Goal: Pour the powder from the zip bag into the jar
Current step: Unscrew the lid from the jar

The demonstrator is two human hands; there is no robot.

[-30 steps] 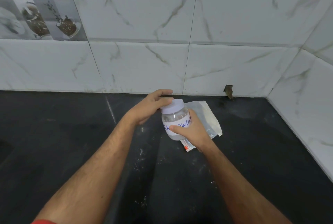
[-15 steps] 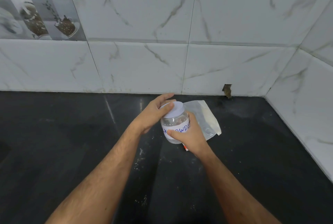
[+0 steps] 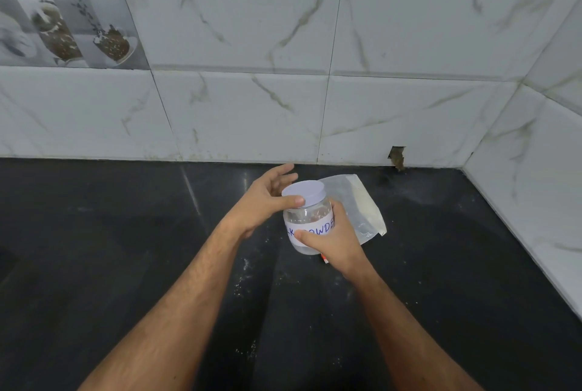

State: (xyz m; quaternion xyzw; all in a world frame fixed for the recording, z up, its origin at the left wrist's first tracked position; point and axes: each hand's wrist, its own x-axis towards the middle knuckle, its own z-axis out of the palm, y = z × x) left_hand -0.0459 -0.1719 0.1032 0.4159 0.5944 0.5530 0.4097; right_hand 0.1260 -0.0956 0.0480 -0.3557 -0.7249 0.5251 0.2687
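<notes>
Jar [image 3: 310,223]: clear, white label with blue lettering, centre of frame, upright on the black tabletop [image 3: 126,249]. Lid [image 3: 304,192]: pale, on the jar. Right hand [image 3: 333,239]: wrapped around the jar's body, thumb across the label. Left hand [image 3: 264,201]: thumb pressed to the lid's rim, fingers spread loosely behind it. Zip bag [image 3: 362,204]: lies flat just behind the jar, right of centre, white powder inside.
</notes>
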